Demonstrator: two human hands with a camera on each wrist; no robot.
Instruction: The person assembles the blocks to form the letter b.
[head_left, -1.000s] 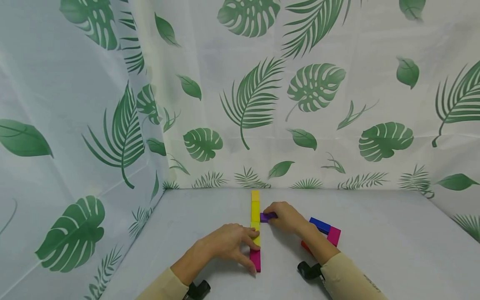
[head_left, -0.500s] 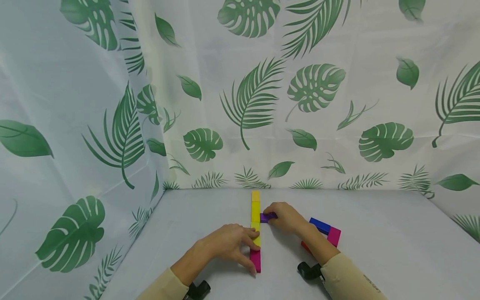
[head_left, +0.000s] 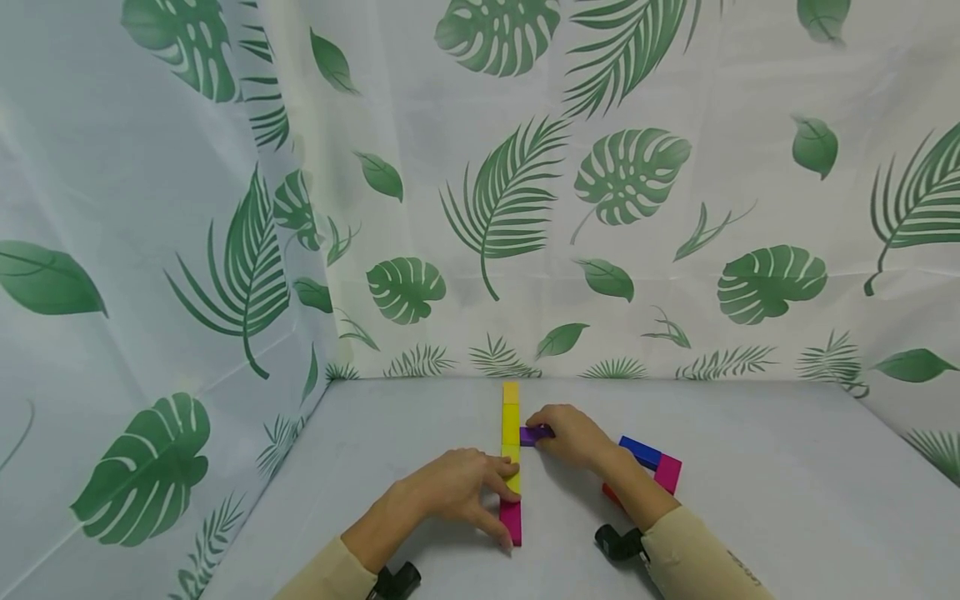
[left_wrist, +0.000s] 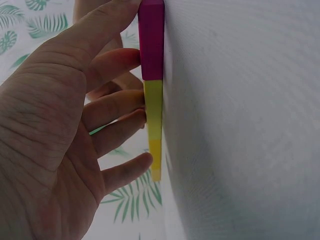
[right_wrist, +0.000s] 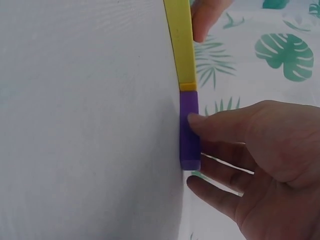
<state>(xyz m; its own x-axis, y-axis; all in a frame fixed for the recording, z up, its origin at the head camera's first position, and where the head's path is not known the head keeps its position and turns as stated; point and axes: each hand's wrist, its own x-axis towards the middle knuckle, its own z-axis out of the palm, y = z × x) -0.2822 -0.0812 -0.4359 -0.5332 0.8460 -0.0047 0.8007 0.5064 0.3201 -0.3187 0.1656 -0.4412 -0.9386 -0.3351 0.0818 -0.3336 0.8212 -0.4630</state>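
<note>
In the head view a straight line of blocks runs away from me on the white table: a magenta block (head_left: 511,522) nearest, then yellow blocks (head_left: 511,422), with an orange-yellow block (head_left: 511,392) at the far end. My left hand (head_left: 461,483) rests along it, fingers spread over the magenta and yellow blocks and thumb at the magenta block's near end. From the other side my right hand (head_left: 572,435) pinches a purple block (right_wrist: 188,135) between thumb and fingers. One end of that block meets the side of the line at a right angle.
Right of the line, partly under my right forearm, lie a blue block (head_left: 640,452), another magenta block (head_left: 667,473) and a red block (head_left: 612,494). Leaf-patterned cloth (head_left: 525,317) hangs behind the table and along its left side.
</note>
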